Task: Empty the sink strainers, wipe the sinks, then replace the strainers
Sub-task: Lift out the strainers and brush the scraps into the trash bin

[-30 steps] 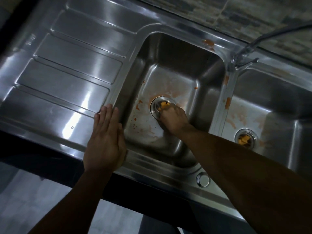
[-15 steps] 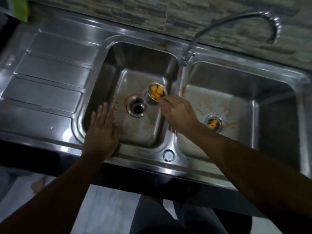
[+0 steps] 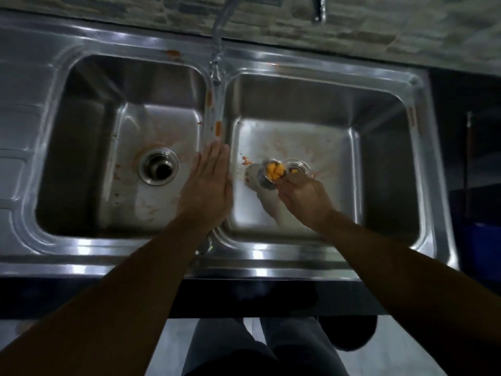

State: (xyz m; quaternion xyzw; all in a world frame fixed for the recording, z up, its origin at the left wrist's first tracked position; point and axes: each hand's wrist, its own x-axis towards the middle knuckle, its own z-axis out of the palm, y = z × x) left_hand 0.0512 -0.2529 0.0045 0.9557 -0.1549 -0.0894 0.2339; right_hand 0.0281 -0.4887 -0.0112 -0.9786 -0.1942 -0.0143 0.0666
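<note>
Right hand (image 3: 303,196) curled round the rim of a small metal strainer (image 3: 267,176), tilted just beyond the fingertips, above the floor of the right basin (image 3: 379,164); orange food pieces (image 3: 273,170) heaped inside. Left hand (image 3: 206,183) flat, fingers straight and together, holding nothing, over the divider (image 3: 215,109) between the two basins; contact with the metal impossible to tell. Between the two hands, orange smears (image 3: 245,160) on the basin floor. Just past the right knuckles, a second strainer (image 3: 299,168) seated in the right drain, a bit of orange visible in it. Left of the left hand, down in the left basin (image 3: 81,158), an open drain (image 3: 158,169) with a dark hole at its centre. Farther out beyond the left fingertips, faucet (image 3: 216,69) rising from the back rim, then stone-patterned wall (image 3: 352,23).
</note>
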